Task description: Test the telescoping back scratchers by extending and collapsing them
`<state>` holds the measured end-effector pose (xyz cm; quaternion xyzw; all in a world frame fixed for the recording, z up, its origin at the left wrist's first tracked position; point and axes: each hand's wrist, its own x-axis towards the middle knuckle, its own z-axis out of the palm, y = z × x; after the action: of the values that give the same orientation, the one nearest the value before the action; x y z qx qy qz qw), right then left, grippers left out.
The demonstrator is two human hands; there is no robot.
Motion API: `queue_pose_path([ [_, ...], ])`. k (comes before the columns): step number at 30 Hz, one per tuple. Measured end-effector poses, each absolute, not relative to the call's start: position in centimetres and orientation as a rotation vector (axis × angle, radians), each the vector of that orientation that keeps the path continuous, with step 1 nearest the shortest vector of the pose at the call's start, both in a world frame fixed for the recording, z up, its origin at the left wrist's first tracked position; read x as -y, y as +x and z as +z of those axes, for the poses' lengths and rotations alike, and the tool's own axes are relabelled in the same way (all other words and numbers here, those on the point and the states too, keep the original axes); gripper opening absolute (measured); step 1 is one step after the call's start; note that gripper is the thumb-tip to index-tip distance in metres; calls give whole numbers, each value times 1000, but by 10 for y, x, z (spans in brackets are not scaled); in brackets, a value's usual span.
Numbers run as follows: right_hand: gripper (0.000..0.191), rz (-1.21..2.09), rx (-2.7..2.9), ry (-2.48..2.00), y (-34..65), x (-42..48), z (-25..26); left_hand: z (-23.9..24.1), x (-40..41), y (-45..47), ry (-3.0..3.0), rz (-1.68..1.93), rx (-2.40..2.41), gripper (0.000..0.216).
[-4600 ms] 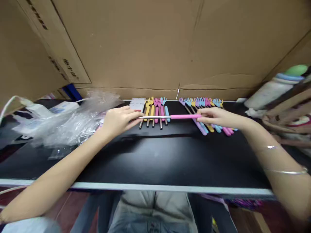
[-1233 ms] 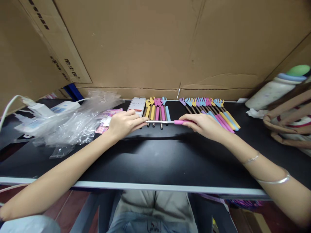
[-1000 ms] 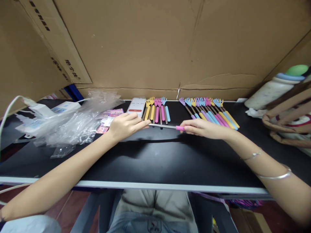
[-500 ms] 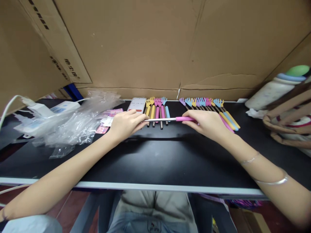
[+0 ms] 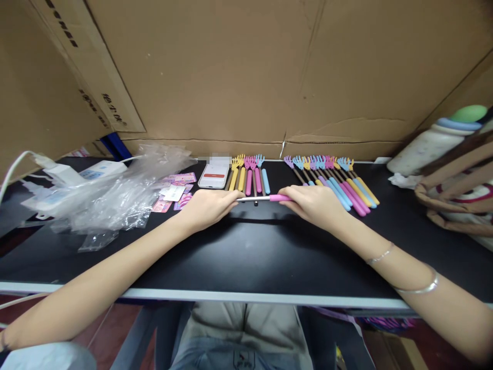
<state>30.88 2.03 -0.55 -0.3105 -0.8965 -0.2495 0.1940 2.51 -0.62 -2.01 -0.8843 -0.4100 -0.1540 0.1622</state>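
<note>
The black worktop [image 5: 246, 257] is open from the hands back to its near edge. Along the far edge lie a short row of scratchers [image 5: 249, 177] and a longer row [image 5: 339, 182], with plastic bags [image 5: 111, 198] toward the left edge. The pink-handled rod [image 5: 258, 198] lies level, parallel to the far edge, between both hands. The left hand [image 5: 210, 206] pinches its metal end, and the right hand [image 5: 314, 204] is closed around the pink grip.

Head-worn, close, down over table [image 5: 246, 257]
</note>
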Motion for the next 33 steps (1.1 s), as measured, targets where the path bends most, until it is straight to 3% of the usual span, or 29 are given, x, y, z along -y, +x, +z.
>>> queue_pose_path([
  [10, 35, -743, 2484, -822, 305, -18, -2, -22, 4, 23, -2426, -561, 1112, 30],
  [25, 39, -124, 2652, -1091, 304, -16, -4, -20, 7, 25, -2218, -604, 903, 33],
  [33, 31, -393, 2486, -1050, 303, -14, -4, -18, 7, 27, -2224, -592, 1038, 30],
])
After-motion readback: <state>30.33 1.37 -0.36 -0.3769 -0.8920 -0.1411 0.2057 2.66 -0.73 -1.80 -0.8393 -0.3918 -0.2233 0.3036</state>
